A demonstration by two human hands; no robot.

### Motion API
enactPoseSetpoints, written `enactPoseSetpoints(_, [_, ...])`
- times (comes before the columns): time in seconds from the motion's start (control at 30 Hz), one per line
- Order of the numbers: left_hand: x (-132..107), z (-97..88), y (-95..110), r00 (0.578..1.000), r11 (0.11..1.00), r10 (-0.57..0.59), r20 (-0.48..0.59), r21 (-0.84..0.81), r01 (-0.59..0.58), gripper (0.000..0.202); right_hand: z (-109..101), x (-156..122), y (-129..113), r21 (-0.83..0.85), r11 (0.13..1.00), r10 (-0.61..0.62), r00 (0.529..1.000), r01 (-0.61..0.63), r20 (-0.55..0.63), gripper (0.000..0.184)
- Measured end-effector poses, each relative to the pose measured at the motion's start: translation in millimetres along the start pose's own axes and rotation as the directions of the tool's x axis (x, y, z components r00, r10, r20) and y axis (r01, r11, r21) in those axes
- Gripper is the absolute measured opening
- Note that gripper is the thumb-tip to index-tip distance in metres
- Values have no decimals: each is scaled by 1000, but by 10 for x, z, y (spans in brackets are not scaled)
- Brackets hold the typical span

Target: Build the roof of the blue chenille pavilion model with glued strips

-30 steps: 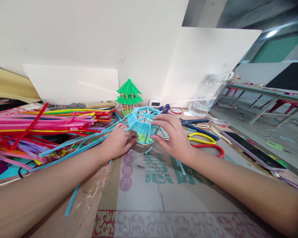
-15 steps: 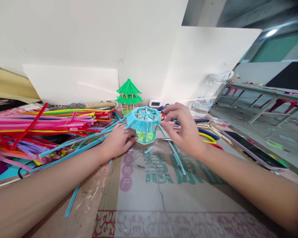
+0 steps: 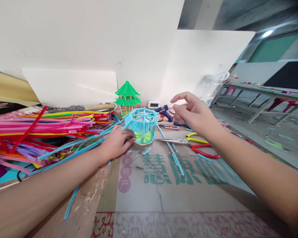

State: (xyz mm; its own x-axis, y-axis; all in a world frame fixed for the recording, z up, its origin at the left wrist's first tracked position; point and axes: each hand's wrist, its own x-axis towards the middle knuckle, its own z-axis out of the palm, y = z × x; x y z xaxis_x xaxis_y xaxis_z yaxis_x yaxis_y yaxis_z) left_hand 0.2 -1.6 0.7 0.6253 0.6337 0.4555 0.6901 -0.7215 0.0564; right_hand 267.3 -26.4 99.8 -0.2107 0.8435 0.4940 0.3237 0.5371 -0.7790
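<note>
My left hand (image 3: 117,142) rests on the cardboard mat (image 3: 164,198) and holds the left side of a small blue pipe-cleaner pavilion (image 3: 141,124), fingers curled against its fringe roof and base. My right hand (image 3: 192,112) hovers above the table to the right of the pavilion, fingers loosely spread and empty, close to a blue glue gun (image 3: 165,112). A finished green pavilion (image 3: 127,96) stands behind, by the white wall.
A big pile of coloured pipe cleaners (image 3: 42,129) fills the left side. Scissors and pliers with yellow and red handles (image 3: 196,145) lie right of the blue pavilion, with cut blue pieces (image 3: 175,158) around. A small digital clock (image 3: 154,104) and a clear jar (image 3: 211,87) stand at the back.
My right hand let go of the blue pavilion's right side and lifted up and to the right, toward the glue gun. My left hand stayed on the pavilion.
</note>
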Motion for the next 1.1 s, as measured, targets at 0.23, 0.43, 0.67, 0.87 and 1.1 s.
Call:
enactPoseSetpoints(0.23, [0, -17, 8, 1000, 1000, -5, 13, -3, 5, 27, -48, -11, -60, -169, 986, 10, 1000, -13, -18, 13])
enactPoseSetpoints(0.43, [3, -23, 11, 1000, 1000, 5, 4, -3, -5, 29, -70, -13, -110, -291, 956, -45, 999, 43, 0, 19])
enactPoseSetpoints(0.67, [-2, -20, 10, 1000, 1000, 9, -5, -4, -9, 28, -78, 8, -47, -191, 977, -94, 995, 96, 18, 14])
enactPoseSetpoints(0.87, [-4, -25, 12, 1000, 1000, -3, 1, -15, 3, 28, -58, -22, -86, -209, 977, -45, 999, 49, 25, 11])
enactPoseSetpoints(1.1, [-6, -13, 3, 1000, 1000, -2, 10, 0, 2, 29, -94, -26, -41, -318, 942, -124, 991, 106, -39, 11])
